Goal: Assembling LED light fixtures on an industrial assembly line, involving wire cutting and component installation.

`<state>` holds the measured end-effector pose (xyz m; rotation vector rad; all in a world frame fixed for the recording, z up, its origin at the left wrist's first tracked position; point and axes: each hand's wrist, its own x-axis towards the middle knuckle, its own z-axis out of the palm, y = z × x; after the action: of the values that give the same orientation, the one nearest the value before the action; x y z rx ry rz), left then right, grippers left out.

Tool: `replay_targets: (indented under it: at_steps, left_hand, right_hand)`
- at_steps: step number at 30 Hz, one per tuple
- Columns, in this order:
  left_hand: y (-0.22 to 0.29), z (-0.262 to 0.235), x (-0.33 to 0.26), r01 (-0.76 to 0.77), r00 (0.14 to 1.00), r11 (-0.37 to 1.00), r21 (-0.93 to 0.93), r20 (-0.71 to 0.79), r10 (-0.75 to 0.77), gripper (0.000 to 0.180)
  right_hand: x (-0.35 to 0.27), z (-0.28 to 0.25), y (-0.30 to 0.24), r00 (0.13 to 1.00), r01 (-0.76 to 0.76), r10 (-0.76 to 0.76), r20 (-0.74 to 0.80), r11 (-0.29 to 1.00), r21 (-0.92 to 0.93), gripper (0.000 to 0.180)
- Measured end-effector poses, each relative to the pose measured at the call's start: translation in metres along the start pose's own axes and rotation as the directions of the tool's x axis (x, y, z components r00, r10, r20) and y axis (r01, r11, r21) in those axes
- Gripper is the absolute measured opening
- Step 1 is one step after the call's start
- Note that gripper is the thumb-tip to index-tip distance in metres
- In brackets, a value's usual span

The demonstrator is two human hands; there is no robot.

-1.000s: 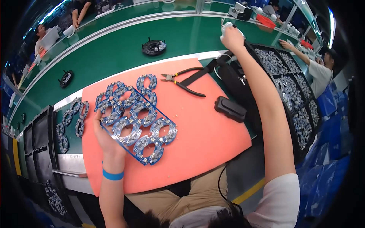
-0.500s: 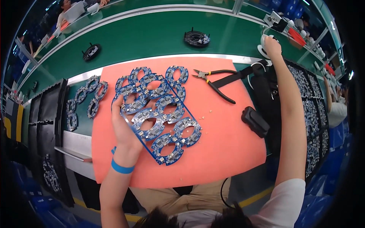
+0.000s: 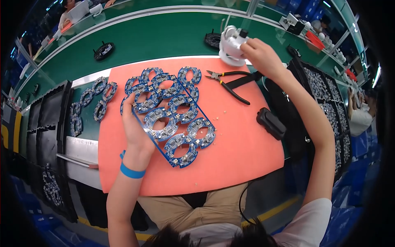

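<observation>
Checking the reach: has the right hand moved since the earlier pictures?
Yes. The right hand has come back from the far trays toward the orange mat, now holding a white object above the cutters.

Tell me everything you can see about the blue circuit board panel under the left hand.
The blue circuit board panel is a flat, rigid-looking sheet of ring-shaped boards with oval holes, joined side by side and studded with small pale components. It lies slantwise on the orange mat, its far end overlapping other ring boards. The left hand presses on its left edge, fingers on the upper rings. Nothing else touches it.
</observation>
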<state>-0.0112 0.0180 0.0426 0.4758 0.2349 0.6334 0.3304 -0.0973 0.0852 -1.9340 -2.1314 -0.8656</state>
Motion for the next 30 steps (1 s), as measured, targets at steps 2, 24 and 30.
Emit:
replay_targets:
  at_steps: [2,24,30]
  left_hand:
    - [-0.001,0.000,0.002,-0.019,0.998,1.000,0.017,-0.059,0.020,0.055]
    - [0.001,0.001,0.001,-0.016,1.000,1.000,-0.010,0.006,0.016,0.051]
    - [0.003,-0.002,0.001,-0.021,0.998,1.000,-0.022,-0.051,0.019,0.046]
  right_hand:
    - [-0.004,0.001,-0.010,0.999,0.042,-0.041,0.019,0.998,-0.038,0.016]
    - [-0.015,-0.005,-0.166,0.988,-0.070,0.135,-0.078,0.829,0.555,0.014]
    - [0.008,0.004,-0.126,0.913,-0.196,0.313,-0.260,0.899,0.392,0.024]
